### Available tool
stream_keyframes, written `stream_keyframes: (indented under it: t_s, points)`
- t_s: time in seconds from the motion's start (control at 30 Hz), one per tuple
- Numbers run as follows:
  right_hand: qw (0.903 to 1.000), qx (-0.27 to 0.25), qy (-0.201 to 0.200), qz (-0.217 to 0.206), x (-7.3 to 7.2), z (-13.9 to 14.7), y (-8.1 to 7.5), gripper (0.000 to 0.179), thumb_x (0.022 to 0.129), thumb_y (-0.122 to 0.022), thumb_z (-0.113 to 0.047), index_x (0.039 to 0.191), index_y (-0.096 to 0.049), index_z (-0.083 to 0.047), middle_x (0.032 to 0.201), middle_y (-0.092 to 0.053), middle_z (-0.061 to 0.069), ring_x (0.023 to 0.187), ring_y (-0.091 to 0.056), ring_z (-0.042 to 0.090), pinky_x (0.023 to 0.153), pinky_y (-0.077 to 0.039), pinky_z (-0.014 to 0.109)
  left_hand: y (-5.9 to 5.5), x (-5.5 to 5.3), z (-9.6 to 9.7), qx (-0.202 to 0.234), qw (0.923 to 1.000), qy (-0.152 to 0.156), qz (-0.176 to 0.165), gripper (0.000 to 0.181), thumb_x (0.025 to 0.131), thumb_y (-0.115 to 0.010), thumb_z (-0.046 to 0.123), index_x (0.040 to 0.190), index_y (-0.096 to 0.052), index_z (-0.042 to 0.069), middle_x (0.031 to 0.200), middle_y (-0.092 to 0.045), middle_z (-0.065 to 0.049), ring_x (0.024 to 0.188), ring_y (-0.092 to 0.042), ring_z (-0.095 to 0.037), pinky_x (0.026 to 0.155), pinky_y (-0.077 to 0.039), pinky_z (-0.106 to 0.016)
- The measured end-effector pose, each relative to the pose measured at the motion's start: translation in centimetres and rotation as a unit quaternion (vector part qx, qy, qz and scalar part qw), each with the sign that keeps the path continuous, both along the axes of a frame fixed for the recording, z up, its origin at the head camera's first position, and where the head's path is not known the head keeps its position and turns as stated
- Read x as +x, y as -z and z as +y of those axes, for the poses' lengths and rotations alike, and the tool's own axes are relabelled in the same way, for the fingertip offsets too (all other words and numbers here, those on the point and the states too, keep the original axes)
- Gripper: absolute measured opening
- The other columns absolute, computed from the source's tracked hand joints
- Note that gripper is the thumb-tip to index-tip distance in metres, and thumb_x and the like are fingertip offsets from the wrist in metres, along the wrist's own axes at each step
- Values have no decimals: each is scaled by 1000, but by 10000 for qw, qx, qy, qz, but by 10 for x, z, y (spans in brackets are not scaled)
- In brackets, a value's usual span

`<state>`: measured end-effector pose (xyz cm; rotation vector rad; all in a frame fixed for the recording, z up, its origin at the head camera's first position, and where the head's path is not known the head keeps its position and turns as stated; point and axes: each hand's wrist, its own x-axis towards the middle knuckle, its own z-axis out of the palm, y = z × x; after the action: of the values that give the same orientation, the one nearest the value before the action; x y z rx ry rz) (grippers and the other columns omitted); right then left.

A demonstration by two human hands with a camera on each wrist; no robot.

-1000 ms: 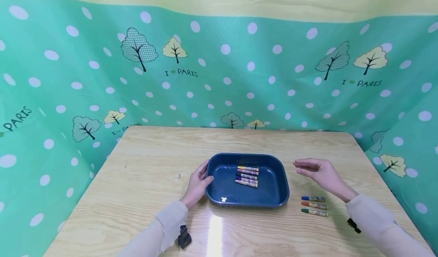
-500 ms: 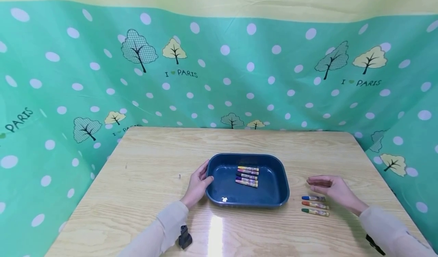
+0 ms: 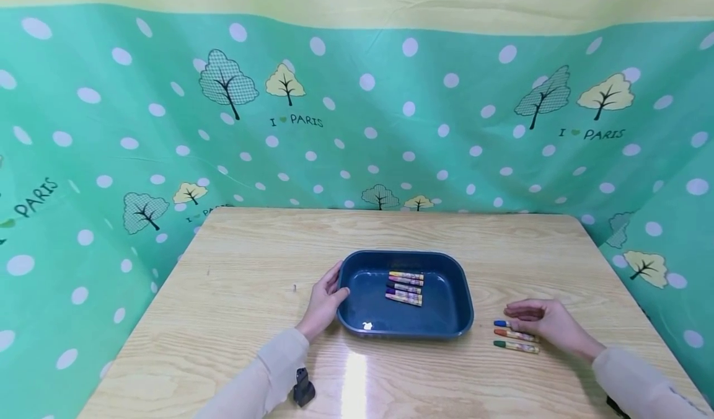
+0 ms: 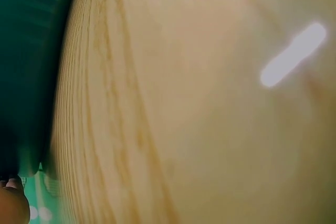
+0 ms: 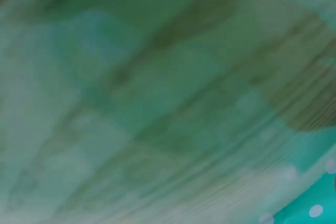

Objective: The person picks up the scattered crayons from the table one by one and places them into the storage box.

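A pale wood-grain table (image 3: 240, 307) carries a dark blue rounded-corner tray (image 3: 443, 310). Toward the tray's four o'clock lie a blue crayon (image 3: 501, 323), an orange crayon (image 3: 509, 333) and a green crayon (image 3: 515, 346); at nine, a tiny speck (image 3: 294, 287).
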<state>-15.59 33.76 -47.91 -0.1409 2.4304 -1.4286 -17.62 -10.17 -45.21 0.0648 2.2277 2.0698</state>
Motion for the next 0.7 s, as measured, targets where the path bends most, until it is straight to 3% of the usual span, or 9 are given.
stream_keyframes:
  t_s: [0.3, 0.5, 0.7]
  points:
    - [9994, 254, 71, 226, 4, -3, 2, 34, 80, -65, -2, 112, -59, 10, 106, -65, 23, 84, -64, 0, 71, -57, 20, 5, -3, 0, -47, 10000, -32, -5, 59, 85, -48, -7, 141, -28, -4, 144, -30, -26, 133, -31, -36, 108, -31, -40]
    - [9939, 914, 54, 614, 2, -6, -2, 25, 79, -67, -5, 103, -66, 1, 97, -69, 13, 78, -63, 2, 67, -55, 16, 21, -10, -2, 66, 9999, -70, 62, 60, 85, -50, -5, 141, -30, 1, 145, -31, -23, 133, -32, -34, 108, -31, -40]
    - [9941, 903, 50, 595, 0, -5, -2, 26, 79, -68, -7, 103, -66, 1, 96, -69, 13, 78, -64, 3, 68, -55, 16, 20, -11, -1, -66, 10000, -64, -15, 60, 85, -50, -4, 142, -30, 1, 145, -30, -23, 133, -31, -35, 108, -31, -41]
